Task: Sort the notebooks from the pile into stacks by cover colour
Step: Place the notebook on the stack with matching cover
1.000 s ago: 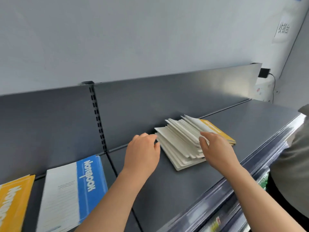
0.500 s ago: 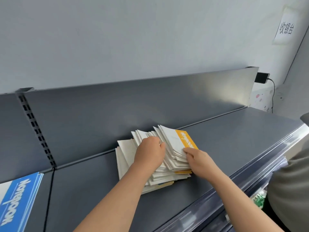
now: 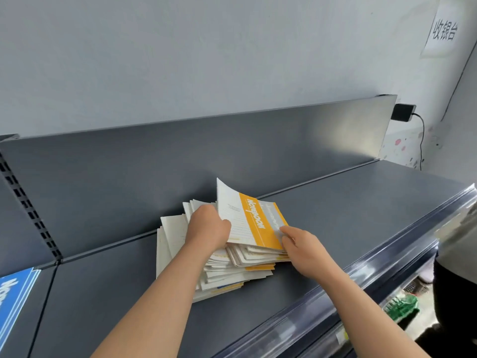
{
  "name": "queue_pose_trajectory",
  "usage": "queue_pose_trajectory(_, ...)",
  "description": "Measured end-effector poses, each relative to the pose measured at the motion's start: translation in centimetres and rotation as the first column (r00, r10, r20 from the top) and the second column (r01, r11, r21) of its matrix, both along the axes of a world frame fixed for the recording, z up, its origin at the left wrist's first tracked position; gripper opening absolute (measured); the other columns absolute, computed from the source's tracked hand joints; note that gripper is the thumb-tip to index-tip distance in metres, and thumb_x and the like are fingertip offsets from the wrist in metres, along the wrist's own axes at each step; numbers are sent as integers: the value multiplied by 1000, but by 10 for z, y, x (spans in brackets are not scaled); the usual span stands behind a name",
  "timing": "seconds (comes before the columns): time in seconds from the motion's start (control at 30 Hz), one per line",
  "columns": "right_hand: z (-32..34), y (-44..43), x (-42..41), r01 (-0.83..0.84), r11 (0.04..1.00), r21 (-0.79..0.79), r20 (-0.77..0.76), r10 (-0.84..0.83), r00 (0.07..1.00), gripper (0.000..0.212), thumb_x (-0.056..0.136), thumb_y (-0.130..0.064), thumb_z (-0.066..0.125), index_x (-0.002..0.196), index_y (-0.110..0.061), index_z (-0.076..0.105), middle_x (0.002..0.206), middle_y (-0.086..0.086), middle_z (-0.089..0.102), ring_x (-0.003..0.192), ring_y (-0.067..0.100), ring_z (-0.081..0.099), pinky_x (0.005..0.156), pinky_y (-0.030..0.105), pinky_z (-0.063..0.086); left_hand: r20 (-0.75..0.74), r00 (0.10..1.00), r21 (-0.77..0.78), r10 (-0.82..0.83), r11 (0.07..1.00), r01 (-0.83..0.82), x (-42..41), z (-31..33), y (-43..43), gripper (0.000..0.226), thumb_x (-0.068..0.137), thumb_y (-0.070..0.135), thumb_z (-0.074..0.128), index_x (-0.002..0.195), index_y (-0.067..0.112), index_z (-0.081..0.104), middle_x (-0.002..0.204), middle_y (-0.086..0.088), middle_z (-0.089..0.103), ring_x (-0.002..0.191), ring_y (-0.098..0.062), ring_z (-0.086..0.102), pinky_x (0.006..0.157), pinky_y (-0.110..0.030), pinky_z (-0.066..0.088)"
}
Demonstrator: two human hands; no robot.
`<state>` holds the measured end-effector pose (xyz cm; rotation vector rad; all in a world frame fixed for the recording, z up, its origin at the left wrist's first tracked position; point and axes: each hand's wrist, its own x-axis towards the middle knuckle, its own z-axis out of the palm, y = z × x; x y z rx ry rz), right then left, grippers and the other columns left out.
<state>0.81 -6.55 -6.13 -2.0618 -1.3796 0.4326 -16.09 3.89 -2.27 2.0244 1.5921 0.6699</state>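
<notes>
Head view: half a second ago the yellow notebook [image 3: 254, 220] lay flat on top of the fanned pile [image 3: 232, 270]. Now its far edge is tipped up off the pile and the cover faces the camera. The left hand [image 3: 207, 228] has gone from resting on the pile to curling round the notebook's white left part, thumb on the cover, fingers hidden behind. The right hand [image 3: 302, 245] pinches the near right corner.

Judgement: one yellow is picked out and ready to go to its stack, and most of the pile is still unsorted.

No bins or trays. The grey shelf [image 3: 348, 215] carries the pile mid-frame. A blue notebook [image 3: 15, 293] is cut off at the left edge, well apart from the pile. The yellow stack seen a second ago is now out of frame.
</notes>
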Motion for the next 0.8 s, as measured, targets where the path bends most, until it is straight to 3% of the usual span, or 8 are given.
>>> queue_pose_trajectory(0.07, -2, 1, 1, -6, 1000, -28, 17, 7, 1000, 33, 98, -19, 34, 117, -3, 56, 113, 14, 63, 102, 30, 57, 87, 40, 47, 62, 998, -23, 1, 1000, 0, -8, 0, 2, 15, 86, 10, 50, 79, 0, 58, 76, -7, 66, 55, -21, 66, 45, -29, 47)
queue_pose_trajectory(0.13, -2, 3, -2, -25, 999, -34, 15, 26, 1000, 33, 99, -20, 33, 115, -7, 59, 107, 11, 64, 94, 27, 59, 82, 37, 48, 97, 995, -42, 3, 999, 1, -15, -2, 4, 17, 85, 8, 47, 81, -3, 60, 78, -8, 67, 53, -20, 66, 43, -26, 45)
queue_pose_trajectory(0.33, 0, 6, -3, -13, 999, -35, -4, 13, 1000, 36, 99, -16, 29, 120, -6, 57, 117, 12, 61, 104, 28, 56, 87, 36, 45, 91, 995, -18, 43, 999, -42, -19, 3, -2, 23, 85, 2, 44, 66, 9, 33, 62, -6, 43, 50, -18, 44, 33, -18, 25)
queue_pose_trajectory(0.47, -3, 7, 2, 6, 999, -32, -57, -8, 998, 32, 98, -17, 30, 87, -4, 57, 83, 12, 57, 78, 27, 54, 80, 45, 46, 103, 992, -31, 68, 997, -65, -15, 4, -5, 16, 89, 6, 46, 79, 8, 34, 63, 0, 36, 49, -12, 35, 38, -20, 23)
queue_pose_trajectory(0.53, -3, 6, 1, -13, 1000, -25, -104, 10, 994, 36, 100, -20, 29, 118, -11, 60, 114, 7, 62, 107, 25, 56, 88, 34, 42, 100, 993, -47, 62, 997, -58, -13, 4, -6, 19, 88, 8, 48, 75, 7, 35, 60, 0, 34, 48, -14, 32, 41, -23, 22)
queue_pose_trajectory(0.6, -1, 3, -1, -30, 1000, 2, -165, 30, 986, 41, 101, -25, 29, 139, -18, 45, 137, -2, 50, 125, 18, 45, 93, 23, 34, 87, 996, -68, 33, 997, -27, -11, 7, -7, 29, 86, 8, 51, 64, 10, 31, 58, -1, 32, 48, -16, 29, 44, -24, 21)
queue_pose_trajectory(0.67, 1, 2, -2, -35, 999, 25, -227, 40, 973, 43, 102, -27, 29, 143, -19, 40, 141, -5, 47, 127, 15, 42, 93, 21, 31, 76, 997, -93, 9, 996, -2, -9, 8, -8, 23, 85, 8, 51, 66, 8, 38, 61, -2, 40, 51, -16, 35, 45, -24, 24)
queue_pose_trajectory(0.8, -1, 0, -6, -27, 998, 54, -252, 40, 967, 44, 102, -24, 29, 145, -21, 35, 140, -8, 49, 118, 10, 46, 91, 21, 35, 112, 994, -118, 18, 993, -5, -7, 9, -12, 7, 89, 8, 47, 95, 5, 46, 75, -2, 48, 60, -14, 43, 47, -24, 31)
